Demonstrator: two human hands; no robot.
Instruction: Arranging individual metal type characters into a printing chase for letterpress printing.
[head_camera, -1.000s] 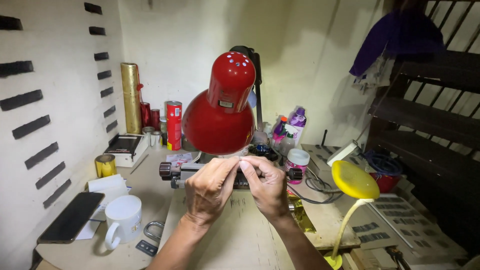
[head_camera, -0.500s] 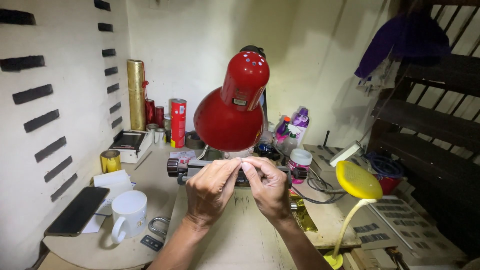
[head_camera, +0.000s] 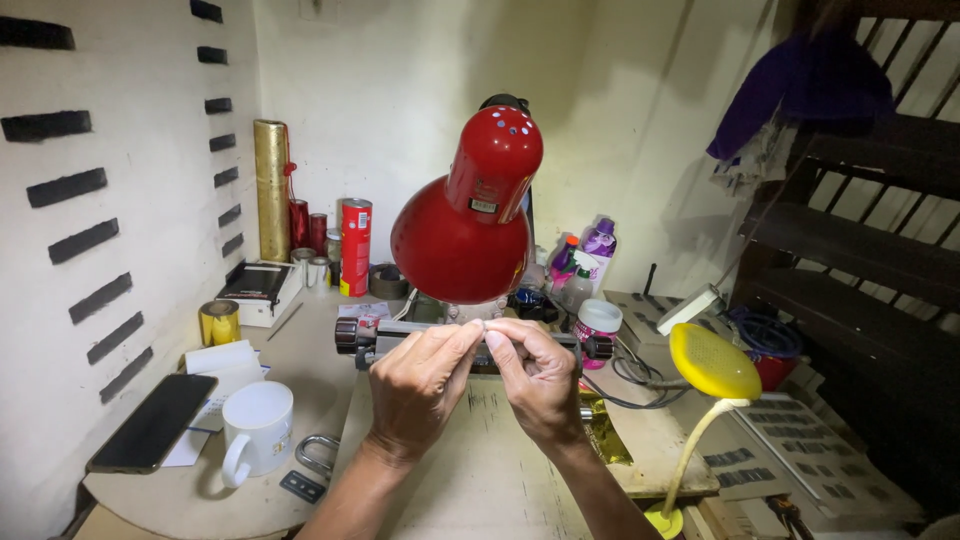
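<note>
My left hand (head_camera: 420, 385) and my right hand (head_camera: 535, 375) are raised together under a red desk lamp (head_camera: 468, 215). Their fingertips pinch a tiny pale item (head_camera: 482, 325) between them; it is too small to identify. Just behind my hands, a dark metal bar-shaped machine (head_camera: 375, 337) lies across the desk. The wooden board (head_camera: 480, 470) lies below my forearms.
A white mug (head_camera: 257, 428), a black phone (head_camera: 152, 422), a carabiner (head_camera: 318, 452) and a gold foil roll (head_camera: 219, 322) sit at left. Red cans and a tall gold roll (head_camera: 271, 190) stand at the back. A yellow lamp (head_camera: 712, 362) and cables are right.
The view has shifted slightly, so the lamp and desk items sit further right in the frame. My hands stay pinched together under the lamp.
</note>
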